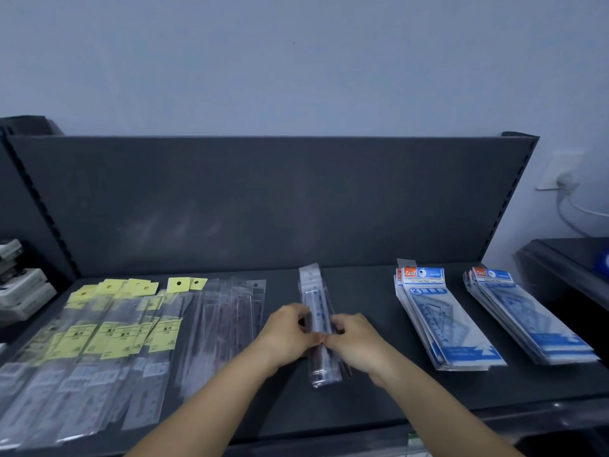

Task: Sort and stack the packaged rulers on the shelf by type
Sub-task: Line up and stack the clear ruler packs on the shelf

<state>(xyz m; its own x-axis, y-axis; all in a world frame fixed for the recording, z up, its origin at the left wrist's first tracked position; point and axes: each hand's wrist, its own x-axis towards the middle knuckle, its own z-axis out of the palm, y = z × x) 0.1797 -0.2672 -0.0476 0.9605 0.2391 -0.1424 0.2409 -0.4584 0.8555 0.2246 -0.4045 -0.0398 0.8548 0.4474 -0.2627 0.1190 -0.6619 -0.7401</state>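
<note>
On the dark shelf (372, 390) a small stack of clear-packaged straight rulers (316, 301) lies lengthwise in the middle. My left hand (290, 331) grips its left edge and my right hand (356, 338) grips its right edge, thumbs nearly touching over the pack. To the left lie clear-sleeved rulers (227, 324) and a spread of rulers with yellow labels (108, 331). On the right sit two stacks of blue geometric set packs (441, 321) (524, 318).
The shelf's dark back panel (263, 199) rises behind. White boxed items (19, 288) sit on the neighbouring shelf at far left. A wall socket with a cable (563, 179) and a dark cabinet (573, 268) are at right.
</note>
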